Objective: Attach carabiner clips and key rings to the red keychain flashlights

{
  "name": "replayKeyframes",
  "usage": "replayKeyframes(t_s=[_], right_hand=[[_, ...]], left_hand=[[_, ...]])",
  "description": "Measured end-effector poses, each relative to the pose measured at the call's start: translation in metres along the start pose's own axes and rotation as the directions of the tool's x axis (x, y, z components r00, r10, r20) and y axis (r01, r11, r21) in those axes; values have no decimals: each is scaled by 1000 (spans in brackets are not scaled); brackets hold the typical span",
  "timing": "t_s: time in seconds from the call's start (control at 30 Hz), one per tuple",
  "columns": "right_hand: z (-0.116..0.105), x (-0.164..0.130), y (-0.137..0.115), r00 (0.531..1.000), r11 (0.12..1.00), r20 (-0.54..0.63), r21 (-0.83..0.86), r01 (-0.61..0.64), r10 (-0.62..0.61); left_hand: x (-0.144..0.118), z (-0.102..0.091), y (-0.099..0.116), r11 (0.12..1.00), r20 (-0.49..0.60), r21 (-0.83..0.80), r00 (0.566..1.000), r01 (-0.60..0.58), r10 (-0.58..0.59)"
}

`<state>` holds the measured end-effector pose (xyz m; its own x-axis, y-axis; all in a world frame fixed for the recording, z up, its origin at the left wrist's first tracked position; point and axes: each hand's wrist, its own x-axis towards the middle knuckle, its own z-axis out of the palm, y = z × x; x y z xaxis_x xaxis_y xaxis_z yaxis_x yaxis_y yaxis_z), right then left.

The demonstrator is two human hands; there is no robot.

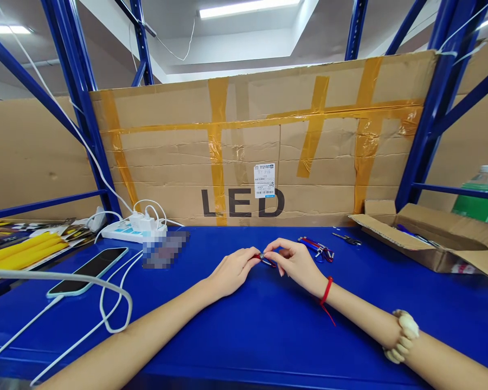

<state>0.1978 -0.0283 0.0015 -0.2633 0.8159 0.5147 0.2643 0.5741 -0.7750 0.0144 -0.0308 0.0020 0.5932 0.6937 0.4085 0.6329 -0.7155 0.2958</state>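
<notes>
Our left hand and right hand both pinch the small red item between them, its long axis slanting rightward and towards us.

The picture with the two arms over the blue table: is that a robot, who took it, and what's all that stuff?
No robot here! These are a person's own bare hands. The camera sits on that person's head, looking forward and down, so you see what they see. The left hand and right hand meet, pinching a small reddish thing between the fingertips; it's too small to tell more. On the blue surface, a phone and a white power strip lie to the left. Some red and blue pieces lie near the right hand, and an open cardboard box stands farther right.
</notes>
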Motion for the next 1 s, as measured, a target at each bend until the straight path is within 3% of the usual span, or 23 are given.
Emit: replayKeyframes(t_s=[0.3,0.53,0.8,1.0], right_hand=[[-5,2,-1,991,992,45,1,127,-127],[-15,5,-9,978,998,200,34,61,-67],[-22,8,-6,931,998,361,-58,-29,48],[-22,6,1,885,995,464,-99,12,36]], left_hand=[[-2,2,-3,996,-46,-41,996,-80,78],[-5,6,-1,971,-143,-72,966,-227,215],[-6,7,-1,954,-27,18,954,-299,300],[-7,6,0,943,96,82,944,-323,315]])
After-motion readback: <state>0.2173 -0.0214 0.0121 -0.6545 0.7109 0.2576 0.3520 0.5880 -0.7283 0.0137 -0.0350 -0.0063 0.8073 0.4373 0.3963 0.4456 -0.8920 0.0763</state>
